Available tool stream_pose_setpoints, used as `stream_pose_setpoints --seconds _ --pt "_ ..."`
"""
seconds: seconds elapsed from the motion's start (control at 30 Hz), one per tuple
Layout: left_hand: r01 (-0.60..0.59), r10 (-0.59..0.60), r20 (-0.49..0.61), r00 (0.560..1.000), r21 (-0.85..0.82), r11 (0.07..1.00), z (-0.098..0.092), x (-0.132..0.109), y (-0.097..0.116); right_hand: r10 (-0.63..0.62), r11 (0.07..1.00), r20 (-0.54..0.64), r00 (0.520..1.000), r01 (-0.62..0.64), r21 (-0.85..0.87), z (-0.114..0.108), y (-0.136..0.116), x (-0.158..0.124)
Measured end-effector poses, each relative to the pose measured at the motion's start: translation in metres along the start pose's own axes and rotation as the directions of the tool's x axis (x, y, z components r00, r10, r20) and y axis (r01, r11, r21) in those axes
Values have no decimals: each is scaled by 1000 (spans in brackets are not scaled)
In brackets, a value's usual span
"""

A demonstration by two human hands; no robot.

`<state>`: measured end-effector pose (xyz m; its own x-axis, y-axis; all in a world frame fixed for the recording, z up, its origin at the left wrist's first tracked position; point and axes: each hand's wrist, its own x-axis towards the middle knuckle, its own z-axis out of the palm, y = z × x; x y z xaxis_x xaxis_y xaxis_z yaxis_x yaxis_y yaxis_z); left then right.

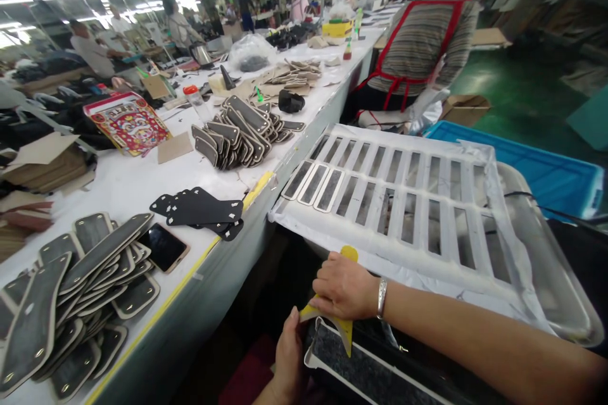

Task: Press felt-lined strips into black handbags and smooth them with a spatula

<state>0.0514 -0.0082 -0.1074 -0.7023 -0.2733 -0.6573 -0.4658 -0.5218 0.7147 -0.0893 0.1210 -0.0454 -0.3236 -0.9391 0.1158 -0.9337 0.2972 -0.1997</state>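
My right hand (344, 291) is closed on a yellow flat tool (346, 329) with a rounded top, held at the near edge of a white slotted frame (403, 202). My left hand (288, 357) sits low in the view, pinching the end of a dark strip with a white border (361, 370) that lies under the tool's tip. The white frame has several long slots and rests on a grey metal tray (546, 247). Three bordered dark pieces (313, 183) lie in the slots at its left end.
A long white workbench (142, 183) runs along the left with piles of dark shaped pieces (66, 304), flat black cutouts (199, 210), a phone (164, 247) and another pile (242, 133). A person in a striped top and red apron (418, 44) stands behind a blue bin (522, 164).
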Motion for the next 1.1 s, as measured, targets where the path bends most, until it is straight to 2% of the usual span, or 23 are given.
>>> stream_pose_setpoints --seconds 0.17,0.3,0.4,0.53,0.67,0.83,0.97,1.1 --pt "-143 161 -107 981 156 977 -21 9 -19 -49 998 -21 999 50 35 4 3 -2" --pt "-224 257 -54 965 347 911 -36 11 -30 -55 996 -20 998 56 69 7 6 -3" --pt "-298 318 37 947 468 832 -36 8 -27 -60 993 -26 998 63 97 9 8 -5" --pt "-383 271 283 920 493 781 -25 1 -7 -49 991 13 999 47 127 10 9 -9" --pt "-435 224 443 868 460 774 -17 0 11 25 990 112 993 -40 135 8 6 -14" --pt "-373 89 553 829 426 825 0 4 34 194 962 229 954 -231 145 4 -2 -28" --pt "-360 0 641 767 432 827 17 4 50 346 906 272 898 -395 152 0 -12 -46" --pt "-363 -50 694 718 435 824 24 5 56 434 874 266 861 -474 107 -6 -27 -55"
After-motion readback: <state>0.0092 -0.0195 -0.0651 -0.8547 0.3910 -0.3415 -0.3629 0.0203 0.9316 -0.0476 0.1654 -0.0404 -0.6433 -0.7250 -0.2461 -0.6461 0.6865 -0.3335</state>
